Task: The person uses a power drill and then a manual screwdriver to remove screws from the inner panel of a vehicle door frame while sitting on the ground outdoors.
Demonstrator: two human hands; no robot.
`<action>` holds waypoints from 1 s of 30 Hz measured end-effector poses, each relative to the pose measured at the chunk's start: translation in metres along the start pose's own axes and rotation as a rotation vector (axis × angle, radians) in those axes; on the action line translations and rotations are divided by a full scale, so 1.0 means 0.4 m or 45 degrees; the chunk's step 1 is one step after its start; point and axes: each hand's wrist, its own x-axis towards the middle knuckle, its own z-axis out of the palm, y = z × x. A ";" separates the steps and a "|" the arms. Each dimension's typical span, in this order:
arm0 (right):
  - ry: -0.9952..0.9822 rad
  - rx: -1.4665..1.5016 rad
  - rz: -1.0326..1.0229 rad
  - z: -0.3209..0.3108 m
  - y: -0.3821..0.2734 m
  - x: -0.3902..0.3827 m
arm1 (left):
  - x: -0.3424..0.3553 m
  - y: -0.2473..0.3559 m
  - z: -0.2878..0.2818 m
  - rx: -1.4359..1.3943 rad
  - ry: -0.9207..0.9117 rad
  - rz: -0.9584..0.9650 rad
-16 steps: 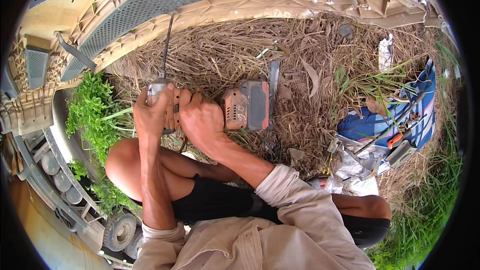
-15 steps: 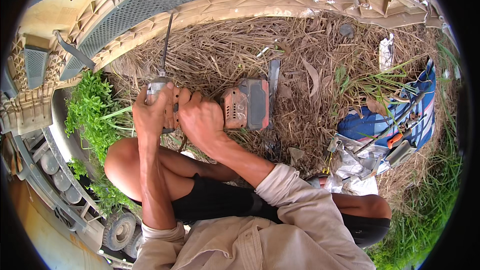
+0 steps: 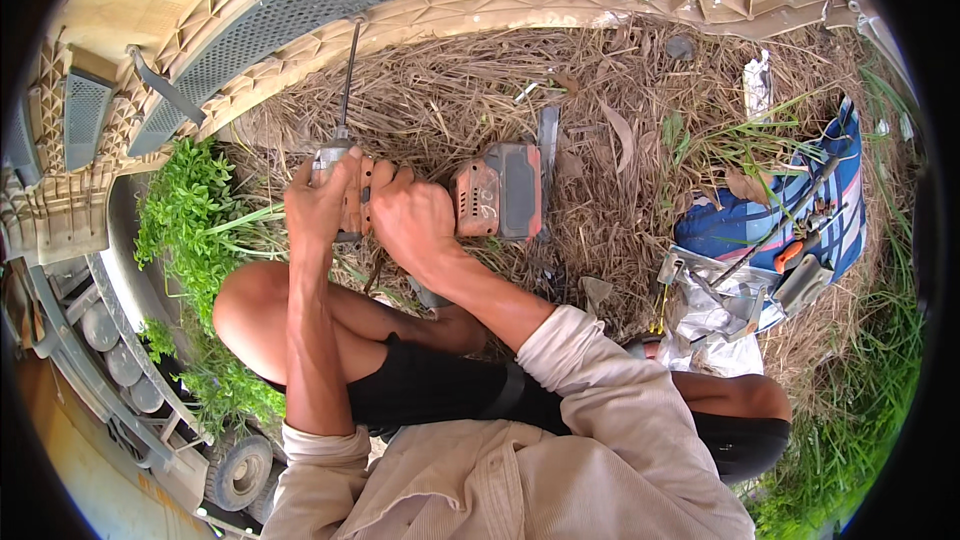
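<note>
1. Left hand (image 3: 315,200) is wrapped round the nose of an orange-and-black power drill (image 3: 478,198), thumb up by the silver collar.
2. Right hand (image 3: 415,215) has a good grip on the handle, just in front of the chunky battery end.
3. Drill's lying sideways above the dry grass (image 3: 450,90), in front of the crossed legs. The long thin bit (image 3: 350,80) points away, its tip overlapping the tan ribbed panel (image 3: 500,10); can't tell if it's touching.
4. Off to the right there's a blue plaid bag (image 3: 720,230) with an orange-handled tool (image 3: 788,257) on it.
</note>
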 end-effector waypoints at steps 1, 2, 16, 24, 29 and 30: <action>0.005 0.002 0.005 0.007 0.000 -0.004 | -0.004 0.001 -0.001 -0.003 0.000 0.007; 0.011 0.003 0.010 0.009 0.001 -0.005 | -0.012 0.016 0.001 -0.062 -0.067 -0.006; 0.059 -0.128 -0.023 -0.005 0.000 -0.015 | 0.003 -0.015 -0.002 -0.195 -0.187 -0.013; 0.059 -0.057 0.006 -0.009 0.005 -0.026 | -0.007 0.030 -0.005 0.001 -0.238 -0.015; 0.100 -0.042 0.004 -0.006 0.011 -0.033 | 0.009 0.051 0.004 0.126 -0.212 0.031; 0.100 -0.044 0.007 -0.010 0.010 -0.032 | 0.011 0.047 0.005 0.152 -0.222 0.038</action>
